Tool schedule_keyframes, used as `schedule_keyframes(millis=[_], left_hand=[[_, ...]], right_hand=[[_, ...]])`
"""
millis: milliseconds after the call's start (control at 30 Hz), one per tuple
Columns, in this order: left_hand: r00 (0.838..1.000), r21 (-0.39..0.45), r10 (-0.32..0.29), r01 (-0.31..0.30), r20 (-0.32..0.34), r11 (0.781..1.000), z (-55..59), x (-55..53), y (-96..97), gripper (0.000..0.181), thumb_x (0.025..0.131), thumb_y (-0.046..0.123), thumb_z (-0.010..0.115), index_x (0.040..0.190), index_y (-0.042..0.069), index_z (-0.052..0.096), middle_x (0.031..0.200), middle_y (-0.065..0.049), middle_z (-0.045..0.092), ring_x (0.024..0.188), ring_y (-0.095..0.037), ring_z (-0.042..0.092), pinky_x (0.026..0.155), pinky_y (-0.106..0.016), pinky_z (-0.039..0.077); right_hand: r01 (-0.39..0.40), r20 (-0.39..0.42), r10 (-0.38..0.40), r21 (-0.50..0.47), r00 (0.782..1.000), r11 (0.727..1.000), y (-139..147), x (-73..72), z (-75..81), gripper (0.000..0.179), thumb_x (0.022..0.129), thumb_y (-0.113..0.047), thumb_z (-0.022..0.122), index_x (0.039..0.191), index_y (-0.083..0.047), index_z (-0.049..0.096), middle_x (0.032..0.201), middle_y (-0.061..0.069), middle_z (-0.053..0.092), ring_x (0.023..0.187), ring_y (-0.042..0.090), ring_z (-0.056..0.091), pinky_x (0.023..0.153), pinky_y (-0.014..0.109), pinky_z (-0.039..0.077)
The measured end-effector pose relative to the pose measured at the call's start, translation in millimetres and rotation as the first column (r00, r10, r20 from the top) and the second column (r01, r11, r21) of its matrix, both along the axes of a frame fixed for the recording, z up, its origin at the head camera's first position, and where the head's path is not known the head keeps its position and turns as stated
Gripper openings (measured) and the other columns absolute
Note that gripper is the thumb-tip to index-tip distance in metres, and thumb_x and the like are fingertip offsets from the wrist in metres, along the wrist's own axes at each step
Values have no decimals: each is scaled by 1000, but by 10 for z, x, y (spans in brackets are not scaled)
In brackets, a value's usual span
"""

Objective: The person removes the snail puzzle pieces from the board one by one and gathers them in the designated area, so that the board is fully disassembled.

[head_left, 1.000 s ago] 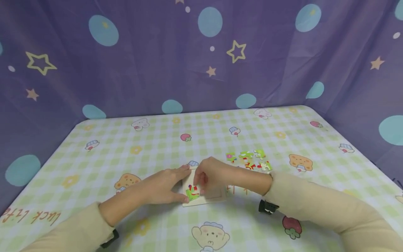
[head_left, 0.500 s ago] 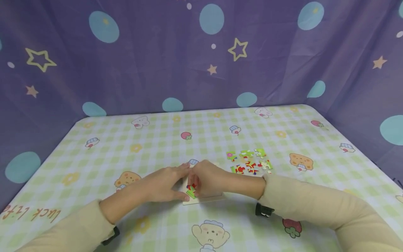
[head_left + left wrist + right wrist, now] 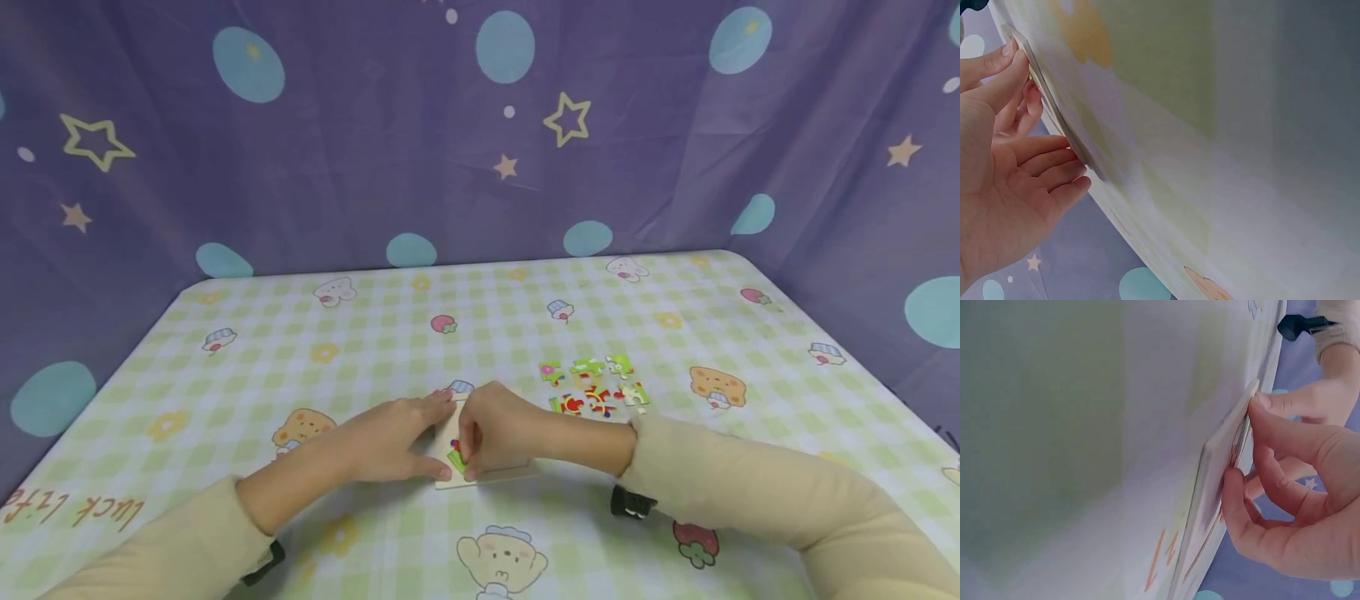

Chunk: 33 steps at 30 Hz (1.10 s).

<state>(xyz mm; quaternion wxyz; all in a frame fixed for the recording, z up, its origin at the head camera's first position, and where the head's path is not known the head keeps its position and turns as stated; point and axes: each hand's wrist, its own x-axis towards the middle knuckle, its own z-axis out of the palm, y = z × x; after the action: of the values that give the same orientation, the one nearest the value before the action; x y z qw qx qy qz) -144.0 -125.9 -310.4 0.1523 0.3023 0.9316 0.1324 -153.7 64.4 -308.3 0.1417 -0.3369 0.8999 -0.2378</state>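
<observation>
A small pale puzzle board (image 3: 447, 430) lies on the table between both hands. My left hand (image 3: 386, 442) rests along its left side, thumb at the near corner and fingers, fairly straight, at the far edge. Over the board, my right hand (image 3: 508, 432) has its thumb and curled fingers pinching a puzzle piece (image 3: 456, 461), green with some red. The right wrist view shows the piece edge-on as a thin strip (image 3: 1240, 445) between thumb and finger. Most of the board's right part is hidden under the right hand.
Several loose puzzle pieces (image 3: 598, 400), green, red and white, lie flat to the right beyond the right wrist. A checked tablecloth (image 3: 360, 542) with cartoon prints covers the table. A purple curtain (image 3: 375, 150) hangs behind the far edge.
The right hand has moved left and nearer to me over the board, its fingers now at the green and red piece. The left hand has stayed almost in place.
</observation>
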Motion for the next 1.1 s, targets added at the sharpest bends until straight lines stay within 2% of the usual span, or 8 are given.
schedule_keyframes(millis=[167,300,533,633,900,1100], left_hand=[[1000,-1,8,-8,5,1000,-1,-9,-5,83,82,47,72,146,7,40,157,-12,29,145,-29,33,117,-47,34],[999,-2,27,-27,24,1000,-26,-1,-1,83,81,48,73,147,11,39,157,-10,28,145,-28,33,118,-47,34],[1000,0,11,-11,5,1000,-26,-2,1,84,81,48,72,147,8,39,157,-11,29,145,-28,33,117,-46,34],[1000,2,16,-16,9,1000,-8,2,4,83,81,47,73,147,9,40,157,-11,29,145,-28,32,118,-46,34],[1000,-4,15,-15,9,1000,0,15,3,83,79,48,74,145,9,41,157,-9,28,145,-28,33,118,-47,33],[1000,-10,16,-15,13,1000,-4,16,10,83,80,49,73,146,8,41,157,-9,29,145,-27,32,118,-46,33]], right_hand=[[-11,-18,11,-15,1000,1000,-2,16,-16,21,65,-10,88,66,-12,67,64,-6,63,63,2,48,61,13,42],[13,20,-12,-20,1000,1000,-9,16,-27,29,62,-9,89,76,-10,64,72,-1,65,62,3,51,59,13,45],[45,43,-44,-2,998,999,-3,-4,-15,38,62,-11,90,91,-10,66,79,1,66,64,4,53,60,14,46],[46,45,-46,1,998,999,14,-19,-8,34,63,-11,90,88,-11,68,76,0,66,63,4,53,59,14,46],[60,112,-56,-31,992,998,61,-71,-14,25,64,-7,88,80,-11,70,70,-1,63,61,6,53,57,14,46],[80,139,-70,-69,988,994,133,-108,-34,16,69,-4,84,76,-12,71,68,-4,66,60,3,56,57,14,48]])
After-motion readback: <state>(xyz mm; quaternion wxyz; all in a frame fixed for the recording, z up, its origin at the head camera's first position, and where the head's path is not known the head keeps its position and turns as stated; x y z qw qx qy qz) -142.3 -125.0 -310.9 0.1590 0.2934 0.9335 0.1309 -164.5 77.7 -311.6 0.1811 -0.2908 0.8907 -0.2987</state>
